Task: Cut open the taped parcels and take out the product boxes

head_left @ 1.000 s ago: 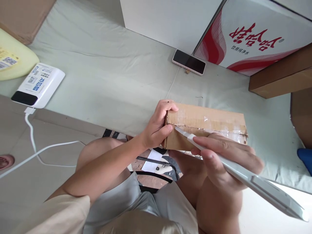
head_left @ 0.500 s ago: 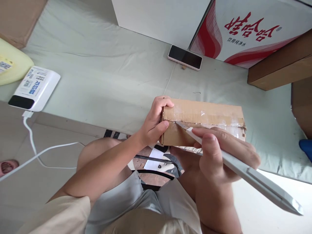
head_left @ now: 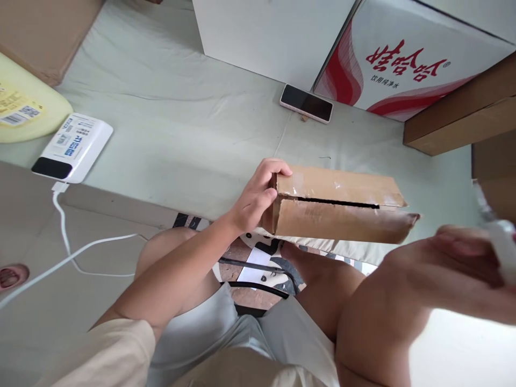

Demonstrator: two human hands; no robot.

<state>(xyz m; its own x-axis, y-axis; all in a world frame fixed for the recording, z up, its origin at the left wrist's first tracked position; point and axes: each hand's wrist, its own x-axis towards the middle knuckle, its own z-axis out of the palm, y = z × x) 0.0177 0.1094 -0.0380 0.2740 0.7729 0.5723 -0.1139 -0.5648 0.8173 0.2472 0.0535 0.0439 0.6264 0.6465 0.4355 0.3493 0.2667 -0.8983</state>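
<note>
Fingers (head_left: 279, 166) of the left hand (head_left: 255, 196) clasp the left end of a gaping cardboard box (head_left: 338, 223); right of it, the right hand (head_left: 455, 269) grips a blurred utility knife (head_left: 502, 244).

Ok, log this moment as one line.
left hand: gripping carton at one end | right hand: holding white cutter, apart from carton | carton: gaping lengthwise

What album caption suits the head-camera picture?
Left hand grips a gaping cardboard box; right hand holds a knife clear.

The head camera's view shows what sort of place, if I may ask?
Probably a room at home, judging by the pale cloth spread like a bedsheet, the phone and the yellow bottle.
</note>
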